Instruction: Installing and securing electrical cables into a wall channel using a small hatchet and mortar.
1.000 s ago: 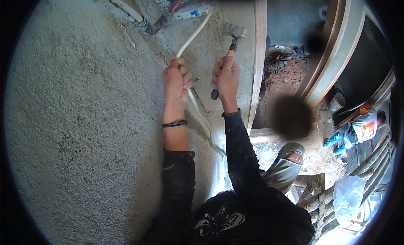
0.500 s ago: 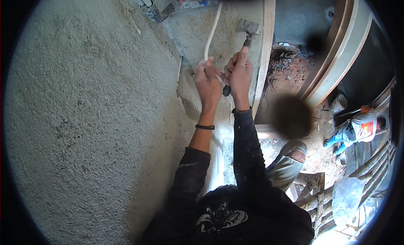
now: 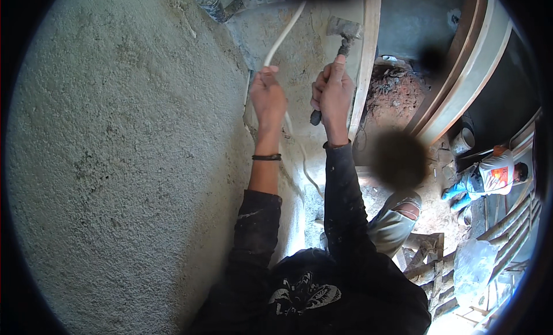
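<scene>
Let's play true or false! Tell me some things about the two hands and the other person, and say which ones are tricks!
1. The right hand grips a hammer. True.
2. The left hand holds a paintbrush. False: the left hand holds a white cable.
3. A dark band circles the left wrist. True.
4. The other person is on the picture's left. False: the other person is on the right.

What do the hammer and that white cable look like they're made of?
Hammer head: probably metal, dull, grey and patchily crusted. Handle: dark and matte, perhaps rubber-coated. Cable: likely smooth plastic sheathing, judging by its even off-white surface and soft bends.
</scene>
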Demonstrator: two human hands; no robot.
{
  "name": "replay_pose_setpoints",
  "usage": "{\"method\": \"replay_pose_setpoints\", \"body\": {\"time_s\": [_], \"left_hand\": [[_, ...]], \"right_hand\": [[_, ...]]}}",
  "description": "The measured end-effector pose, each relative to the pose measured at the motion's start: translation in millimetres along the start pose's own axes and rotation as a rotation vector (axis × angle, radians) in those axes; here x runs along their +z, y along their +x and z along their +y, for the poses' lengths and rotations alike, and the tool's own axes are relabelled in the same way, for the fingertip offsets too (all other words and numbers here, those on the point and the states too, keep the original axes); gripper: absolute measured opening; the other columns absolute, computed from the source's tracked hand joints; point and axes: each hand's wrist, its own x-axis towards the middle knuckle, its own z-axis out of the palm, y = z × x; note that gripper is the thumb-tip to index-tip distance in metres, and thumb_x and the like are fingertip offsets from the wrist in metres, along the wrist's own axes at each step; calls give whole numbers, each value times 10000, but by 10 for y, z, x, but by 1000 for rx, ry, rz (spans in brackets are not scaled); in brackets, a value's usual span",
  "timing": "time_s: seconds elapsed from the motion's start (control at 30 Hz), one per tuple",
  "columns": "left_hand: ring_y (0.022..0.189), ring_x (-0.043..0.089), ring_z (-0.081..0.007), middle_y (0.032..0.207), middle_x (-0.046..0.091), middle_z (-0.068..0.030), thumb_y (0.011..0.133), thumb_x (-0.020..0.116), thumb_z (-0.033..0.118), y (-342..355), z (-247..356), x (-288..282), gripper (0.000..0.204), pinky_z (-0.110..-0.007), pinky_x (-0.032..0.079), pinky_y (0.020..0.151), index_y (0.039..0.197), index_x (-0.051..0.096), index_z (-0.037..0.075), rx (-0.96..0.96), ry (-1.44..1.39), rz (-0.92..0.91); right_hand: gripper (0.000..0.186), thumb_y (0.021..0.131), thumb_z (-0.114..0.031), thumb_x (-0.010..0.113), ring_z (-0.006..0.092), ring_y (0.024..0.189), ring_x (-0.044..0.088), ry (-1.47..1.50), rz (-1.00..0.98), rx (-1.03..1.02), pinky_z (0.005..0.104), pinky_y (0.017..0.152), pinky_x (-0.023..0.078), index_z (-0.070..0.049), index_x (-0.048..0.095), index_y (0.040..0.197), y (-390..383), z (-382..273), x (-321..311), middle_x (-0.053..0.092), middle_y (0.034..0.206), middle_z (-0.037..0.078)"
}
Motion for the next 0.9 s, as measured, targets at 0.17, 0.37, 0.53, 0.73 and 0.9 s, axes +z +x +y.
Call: {"method": "replay_pose_setpoints", "body": {"time_s": [0.17, 0.37, 0.53, 0.73, 0.9], "left_hand": [[479, 314, -38, 640, 383, 53, 1051, 415, 245, -94, 572, -115, 230, -225, 266, 403, 974, 551, 75, -61, -208, 15], [472, 278, -35, 640, 353, 66, 1043, 434, 219, -65, 775, -191, 185, -225, 233, 397, 962, 515, 73, -98, -232, -53], [457, 255, -29, 623, 332, 74, 1046, 425, 220, 10, 838, -237, 186, -222, 207, 383, 944, 504, 86, -153, -213, -95], [446, 233, -26, 609, 309, 82, 1052, 413, 226, 57, 880, -323, 209, -212, 179, 371, 908, 504, 105, -197, -277, -159], [433, 230, -29, 600, 300, 86, 1051, 425, 243, 29, 873, -321, 219, -214, 179, 368, 905, 509, 103, -201, -268, -114]], "right_hand": [[498, 1028, -554, 381, 48, 399, 273, 73, -36, 23, 238, 341, 206, -142, 369, 749, 90, -9, 206, 312, 552, -50], [531, 1043, -525, 355, 76, 380, 344, 300, 74, -169, 249, 333, 279, -129, 367, 690, 127, 57, 506, 378, 524, -22], [524, 1062, -473, 326, 97, 389, 393, 64, 89, -217, 275, 352, 320, -111, 387, 688, 368, 181, 672, 410, 525, -11], [503, 1050, -505, 343, 76, 386, 361, 291, 181, -221, 261, 331, 283, -135, 384, 713, 241, 304, 759, 355, 541, -37], [481, 1070, -329, 347, 318, 573, 521, -119, 99, -54, 445, 577, 410, 54, 522, 838, 328, 386, 840, 499, 628, 185]]}}
